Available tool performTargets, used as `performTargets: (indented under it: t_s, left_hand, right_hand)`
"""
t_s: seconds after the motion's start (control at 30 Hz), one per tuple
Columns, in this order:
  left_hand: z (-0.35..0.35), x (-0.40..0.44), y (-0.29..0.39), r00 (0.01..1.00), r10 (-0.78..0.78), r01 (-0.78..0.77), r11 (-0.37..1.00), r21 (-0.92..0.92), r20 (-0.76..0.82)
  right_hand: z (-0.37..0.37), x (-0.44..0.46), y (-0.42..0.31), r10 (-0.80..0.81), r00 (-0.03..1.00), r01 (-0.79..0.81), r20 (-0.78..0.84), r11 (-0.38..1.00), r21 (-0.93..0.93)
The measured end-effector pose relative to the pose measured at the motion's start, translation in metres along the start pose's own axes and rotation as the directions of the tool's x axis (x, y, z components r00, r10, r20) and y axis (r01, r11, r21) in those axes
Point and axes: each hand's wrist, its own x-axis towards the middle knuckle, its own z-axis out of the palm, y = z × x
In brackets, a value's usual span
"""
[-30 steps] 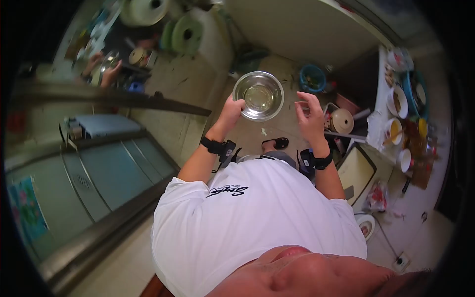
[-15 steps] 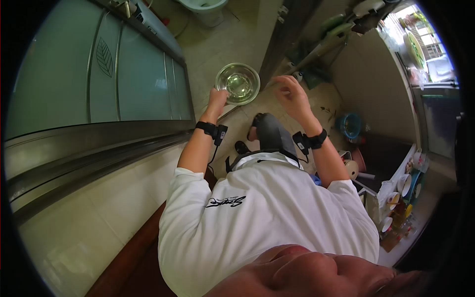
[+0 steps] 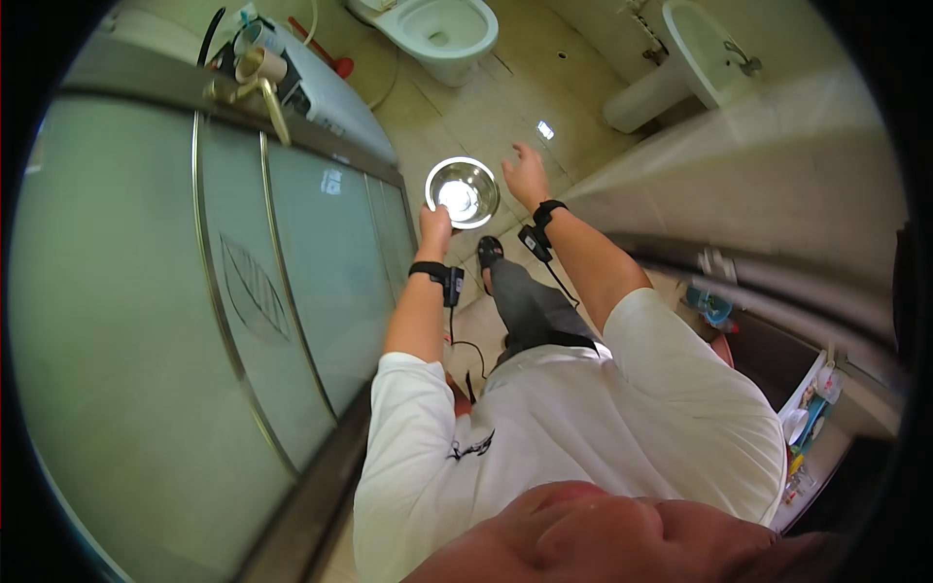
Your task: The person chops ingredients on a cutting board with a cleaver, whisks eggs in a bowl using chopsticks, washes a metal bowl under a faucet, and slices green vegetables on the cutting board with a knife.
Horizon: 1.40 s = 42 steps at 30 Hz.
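A shiny metal bowl [image 3: 476, 182] is held out in front of my body, gripped at its near left rim. My left hand [image 3: 435, 229] is closed on that rim, thumb over the inside. A bright reflection fills the bottom of the bowl, and I cannot tell whether it contains anything. To the right of the bowl and apart from it, my right hand [image 3: 526, 175] hovers with fingers spread and nothing in them.
Frosted glass doors [image 3: 321, 253] with a brass handle [image 3: 258, 97] line the left. Ahead are a toilet [image 3: 437, 34], a pedestal sink [image 3: 680, 63] and a white appliance [image 3: 335, 102] bearing cups. Tiled floor lies below; a wall runs along the right.
I have stepped forward through the doorway, bringing the toilet and sink into fuller view. The bowl stays in my left hand; my right hand has moved left, nearer the bowl.
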Motion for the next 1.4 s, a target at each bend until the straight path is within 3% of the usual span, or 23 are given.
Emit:
performTargets:
  t_s: [0.07,0.17,0.4,0.5,0.63,0.8,0.87,0.97,1.07,1.17,1.23,1.3,1.37,1.4]
  left_hand:
    - [0.009,0.024,0.018,0.999,-0.038,0.038,0.999,-0.003,0.038]
    - [0.034,0.055,0.054,0.988,-0.106,0.105,0.994,0.013,0.112]
    - [0.121,0.096,0.159,0.957,-0.166,0.099,0.958,0.269,0.239]
    - [0.173,0.126,0.200,0.959,-0.116,-0.009,0.901,0.433,0.259]
    - [0.246,0.178,0.234,0.923,-0.100,-0.093,0.879,0.468,0.371]
    - [0.356,0.253,0.250,0.880,-0.071,-0.174,0.871,0.460,0.469]
    - [0.394,0.285,0.254,0.803,-0.183,-0.174,0.838,0.518,0.567]
    - [0.450,0.311,0.258,0.793,-0.206,-0.198,0.803,0.562,0.574]
    - [0.515,0.351,0.237,0.812,-0.265,-0.168,0.747,0.643,0.520]
    - [0.565,0.393,0.227,0.797,-0.260,-0.203,0.735,0.647,0.546]
    - [0.594,0.416,0.207,0.749,-0.287,-0.129,0.821,0.556,0.597]
    - [0.630,0.423,0.207,0.771,-0.297,-0.143,0.782,0.607,0.564]
    - [0.659,0.443,0.221,0.787,-0.283,-0.162,0.762,0.627,0.547]
    - [0.676,0.462,0.212,0.768,-0.310,-0.173,0.743,0.647,0.561]
  right_hand:
    - [-0.003,0.024,-0.002,0.249,0.969,-0.242,0.004,0.947,-0.212]
    - [-0.005,0.068,-0.001,0.404,0.915,-0.391,0.008,0.889,-0.240]
    - [-0.055,0.167,-0.005,0.539,0.839,-0.540,-0.069,0.813,-0.219]
    - [-0.090,0.213,-0.004,0.605,0.773,-0.632,-0.190,0.759,-0.155]
    - [-0.129,0.267,0.016,0.676,0.675,-0.717,-0.296,0.695,-0.047]
    - [-0.154,0.346,0.059,0.656,0.621,-0.716,-0.429,0.697,0.029]
    - [-0.153,0.379,0.082,0.667,0.595,-0.723,-0.448,0.688,0.064]
    - [-0.154,0.431,0.106,0.564,0.660,-0.572,-0.496,0.806,0.155]
    - [-0.168,0.486,0.128,0.592,0.683,-0.537,-0.427,0.804,0.254]
    - [-0.178,0.540,0.144,0.531,0.699,-0.461,-0.479,0.847,0.266]
    - [-0.179,0.573,0.178,0.540,0.685,-0.501,-0.490,0.836,0.222]
    - [-0.177,0.608,0.211,0.529,0.677,-0.520,-0.512,0.836,0.176]
    - [-0.173,0.648,0.217,0.380,0.642,-0.397,-0.666,0.908,0.135]
    - [-0.176,0.662,0.216,0.387,0.642,-0.402,-0.662,0.905,0.139]
